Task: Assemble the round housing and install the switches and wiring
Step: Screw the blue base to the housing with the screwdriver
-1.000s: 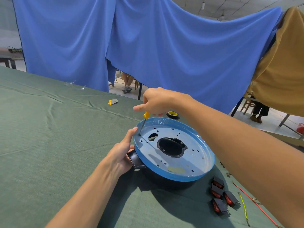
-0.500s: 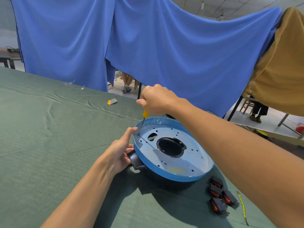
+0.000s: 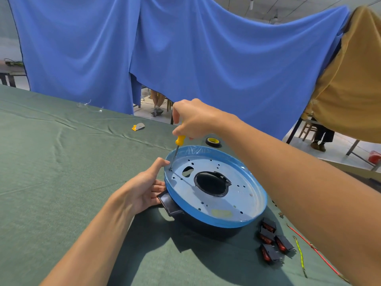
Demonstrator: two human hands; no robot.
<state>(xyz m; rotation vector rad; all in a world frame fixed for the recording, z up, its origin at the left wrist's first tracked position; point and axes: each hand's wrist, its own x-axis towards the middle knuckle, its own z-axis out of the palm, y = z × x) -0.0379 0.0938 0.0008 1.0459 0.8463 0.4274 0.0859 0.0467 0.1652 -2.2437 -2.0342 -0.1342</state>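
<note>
The round housing [image 3: 243, 205], a blue-rimmed plate on a black base, lies on the green cloth in front of me. My right hand [image 3: 191, 119] grips a yellow-handled screwdriver [image 3: 179, 141] from above; its tip stands in a hole at the plate's left edge. Against the housing's left side rests my left hand [image 3: 144, 190], thumb on the blue rim, fingers beside the black handle tab [image 3: 168, 203]. Several black and red switches [image 3: 272, 240] lie at the housing's right front, with a red wire [image 3: 315, 252] and a yellow-green wire [image 3: 300, 254] beside them.
A roll of black tape [image 3: 213, 142] sits just behind the housing. A small yellow and grey scrap [image 3: 138, 126] lies further back left. Blue curtain [image 3: 185, 58] hangs behind the table's far edge, with people's legs and chairs beyond it.
My right hand has turned on the screwdriver handle while the tip stays in the same hole. My left hand keeps its place against the housing.
</note>
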